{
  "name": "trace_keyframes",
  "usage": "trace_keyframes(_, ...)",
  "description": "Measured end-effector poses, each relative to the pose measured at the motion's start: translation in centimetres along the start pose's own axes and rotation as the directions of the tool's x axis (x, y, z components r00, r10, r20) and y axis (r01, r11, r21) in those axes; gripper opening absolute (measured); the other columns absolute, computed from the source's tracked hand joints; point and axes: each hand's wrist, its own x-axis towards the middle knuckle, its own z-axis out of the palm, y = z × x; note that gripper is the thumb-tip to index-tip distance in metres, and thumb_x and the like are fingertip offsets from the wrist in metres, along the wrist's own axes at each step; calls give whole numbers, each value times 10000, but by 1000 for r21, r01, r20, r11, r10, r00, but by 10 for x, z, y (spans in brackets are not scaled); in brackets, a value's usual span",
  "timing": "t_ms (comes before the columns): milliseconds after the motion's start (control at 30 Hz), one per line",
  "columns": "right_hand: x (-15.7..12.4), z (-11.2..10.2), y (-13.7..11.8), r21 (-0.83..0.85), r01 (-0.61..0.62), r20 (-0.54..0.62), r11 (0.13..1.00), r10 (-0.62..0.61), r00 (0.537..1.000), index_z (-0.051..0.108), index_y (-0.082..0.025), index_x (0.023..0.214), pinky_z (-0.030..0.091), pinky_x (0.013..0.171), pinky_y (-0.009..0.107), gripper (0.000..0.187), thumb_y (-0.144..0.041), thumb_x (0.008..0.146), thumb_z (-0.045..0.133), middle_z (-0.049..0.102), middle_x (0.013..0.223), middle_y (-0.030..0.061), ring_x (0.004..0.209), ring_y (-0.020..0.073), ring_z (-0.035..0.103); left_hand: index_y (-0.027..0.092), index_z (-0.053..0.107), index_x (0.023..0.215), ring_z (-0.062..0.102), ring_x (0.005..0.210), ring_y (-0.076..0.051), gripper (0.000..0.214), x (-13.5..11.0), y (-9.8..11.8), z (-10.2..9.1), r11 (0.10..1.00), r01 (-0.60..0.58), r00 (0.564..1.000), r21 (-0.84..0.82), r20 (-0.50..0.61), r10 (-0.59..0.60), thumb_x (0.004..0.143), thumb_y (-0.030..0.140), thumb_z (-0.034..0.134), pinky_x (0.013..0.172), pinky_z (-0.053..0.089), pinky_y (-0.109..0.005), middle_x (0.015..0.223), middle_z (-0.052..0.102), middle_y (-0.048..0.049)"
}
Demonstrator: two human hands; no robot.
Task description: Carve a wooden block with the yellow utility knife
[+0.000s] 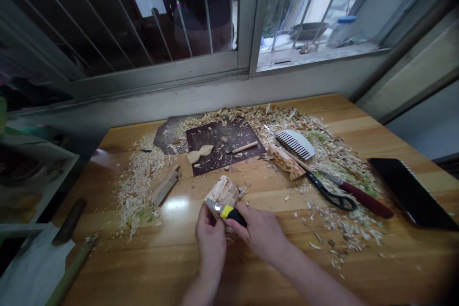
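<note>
Wood block [223,191], pale and rough-cut, lies between the worktop's [143,267] left and right edges; I have the left hand [211,234] holding it, the right hand [262,228] gripping a knife [234,215], blade at its near end. Beyond, I see a dark mat [215,163], with shavings [247,114] toward the far edge.

I see a small woodcarving workspace, possibly in a home. Wood shavings [143,177] lie heaped on a wooden table [150,258], ahead and to both sides of the left hand [210,241] and right hand [264,229]. A carved wooden piece [200,154] lies beyond the left hand; a red-handled knife [366,199] lies right of the right hand. Farther ahead, through a barred window [247,19], a blue-lidded jar [341,33] looks household.
</note>
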Motion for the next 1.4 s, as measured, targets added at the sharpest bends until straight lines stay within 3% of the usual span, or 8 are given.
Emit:
trace_keyframes(167, 12, -7, 29, -147, -264, 4, 953, 268, 964, 548, -232, 883, 241, 471, 240, 425, -552, 844, 270, 668, 722, 46, 629, 202, 611, 160, 576, 926, 602, 882, -179, 315, -4, -1, -1, 999, -17, 1000, 29, 21, 16, 618, 211, 621, 793, 449, -279, 919, 666, -63)
trace_keyframes(267, 15, -13, 48, -163, -318, 22, 934, 325, 945, 553, -233, 869, 242, 478, 240, 425, -543, 851, 262, 670, 726, 51, 654, 208, 615, 148, 578, 942, 596, 916, -189, 340, -6, 2, -1, 997, -41, 999, 60, 14, 40, 614, 224, 627, 823, 438, -285, 944, 664, -77)
trace_keyframes(367, 8, -20, 43, -110, -253, 3, 961, 255, 967, 540, -230, 860, 241, 484, 239, 415, -531, 857, 254, 662, 722, 37, 653, 190, 609, 150, 576, 939, 598, 900, -184, 331, -6, 7, 0, 994, -56, 998, 94, 34, 53, 621, 227, 630, 803, 441, -271, 944, 663, -73)
trace_keyframes(600, -11, -32, -3, 30, 41, -13, 999, -40, 999, 515, -209, 810, 269, 516, 237, 399, -554, 832, 314, 633, 712, 23, 634, 163, 579, 154, 568, 821, 598, 698, -162, 189, -9, 2, -6, 986, -66, 993, 156, 105, 50, 641, 196, 604, 646, 458, -249, 752, 654, -36)
trace_keyframes(833, -13, -33, -1, -13, 69, -30, 998, -69, 997, 493, -209, 765, 258, 509, 237, 400, -559, 831, 313, 620, 677, 10, 600, 158, 568, 180, 539, 789, 597, 816, -184, 109, -12, -1, -10, 970, -103, 984, 219, 165, 67, 683, 192, 559, 726, 449, -273, 792, 639, -35)
trace_keyframes(1000, -11, -32, 0, -50, 44, -65, 998, -48, 997, 506, -207, 774, 248, 499, 236, 407, -568, 823, 325, 620, 668, 11, 600, 156, 571, 155, 551, 951, 600, 879, -208, 270, -10, 1, -8, 967, -117, 982, 228, 170, 78, 689, 218, 578, 758, 453, -290, 936, 649, -88)
trace_keyframes(1300, 6, -17, 65, -135, -299, -10, 945, 300, 954, 548, -237, 841, 215, 462, 237, 463, -573, 842, 229, 667, 714, 45, 615, 199, 606, 158, 509, 1116, 544, 1028, -201, 415, -14, -4, -14, 968, -126, 979, 217, 184, 87, 724, 272, 579, 902, 393, -307, 1101, 604, -99)
trace_keyframes(1400, 3, -21, 70, -110, -357, -2, 928, 359, 933, 550, -235, 859, 222, 458, 237, 471, -571, 843, 220, 666, 722, 52, 621, 205, 605, 171, 509, 1116, 548, 1022, -189, 419, -14, -4, -13, 972, -110, 982, 206, 176, 74, 718, 277, 586, 891, 399, -285, 1111, 602, -84)
